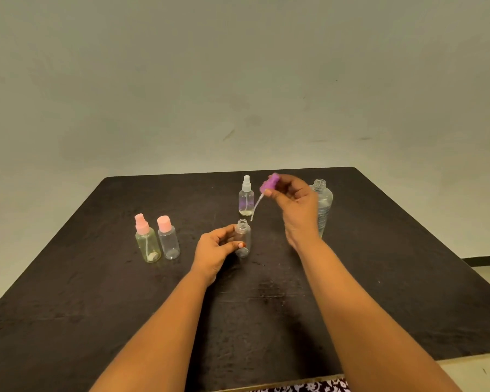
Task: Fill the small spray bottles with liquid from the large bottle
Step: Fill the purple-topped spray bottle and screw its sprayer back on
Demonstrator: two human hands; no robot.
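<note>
Your left hand (pixel 215 247) curled its fingers (pixel 224 232) round the open small bottle (pixel 243 239) mid-desk (pixel 379 278). Your right hand (pixel 297 205) pinched the purple spray head (pixel 269 183) at 1 o'clock. Its wrist could have toppled the uncapped large bottle (pixel 324 202) just behind.

large bottle (pixel 323 205) — right of small bottles (pixel 157 239)

- Lower frame: a mottled black-brown surface (pixel 96 278) under a pale grey-green wall (pixel 238 80).
- Centre right: a purple spray head (pixel 270 183) with a whitish tube (pixel 256 206).
- Left: a yellow-tinted bottle (pixel 148 246) and a clear bottle (pixel 169 243), both pink-capped.
- Centre: a white-topped bottle (pixel 246 198), faintly violet, and a colourless open bottle (pixel 242 239).
- Bottom edge: black-and-white floral fabric (pixel 309 387).
</note>
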